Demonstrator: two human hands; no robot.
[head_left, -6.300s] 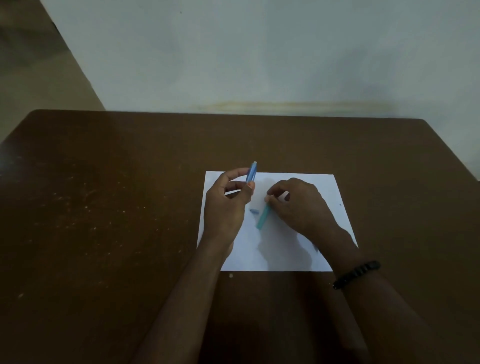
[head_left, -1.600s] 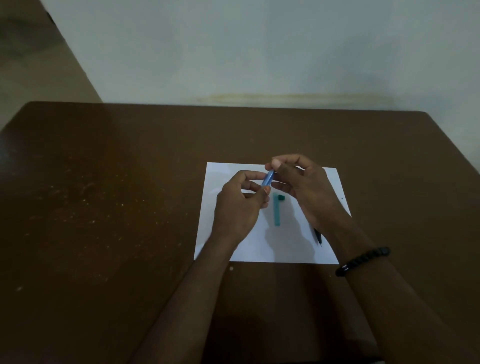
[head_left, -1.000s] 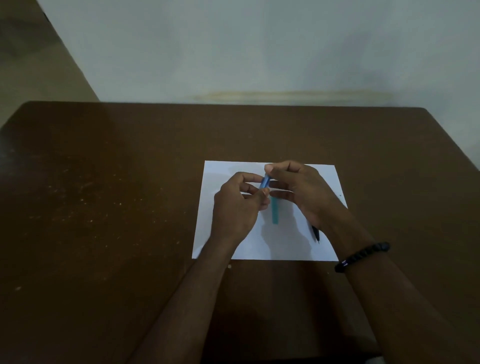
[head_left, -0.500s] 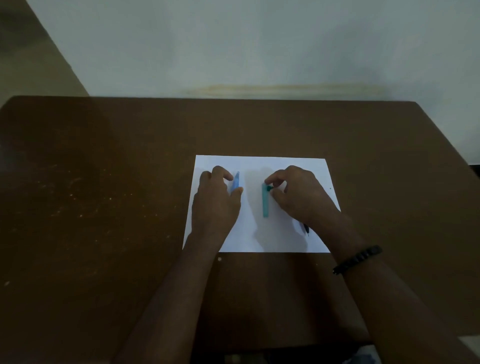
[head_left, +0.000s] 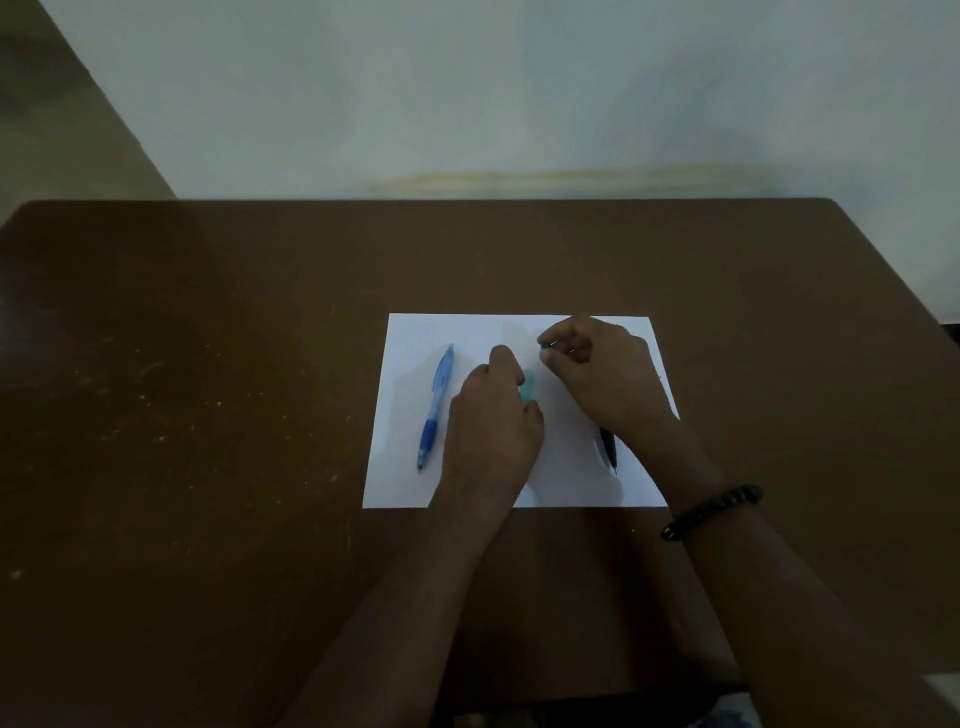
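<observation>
A white sheet of paper (head_left: 566, 470) lies on the brown table (head_left: 260, 364). A blue pen (head_left: 435, 408) lies on the sheet's left part, free of both hands. My left hand (head_left: 491, 421) covers a teal pen barrel (head_left: 528, 388) at the sheet's middle, fingers curled round it; only a short piece shows. My right hand (head_left: 605, 379) is above the sheet's right part and pinches a small dark teal piece (head_left: 545, 344) between thumb and forefinger. A black pen (head_left: 609, 448) lies half hidden under my right wrist.
A pale wall (head_left: 519, 93) stands behind the table's far edge. A black bead bracelet (head_left: 711, 512) sits on my right wrist. The table's left half carries pale specks.
My left hand has let go of the blue pen, which now lies on the paper, and moved right onto the teal barrel. My right hand has lifted the small teal piece off the sheet.
</observation>
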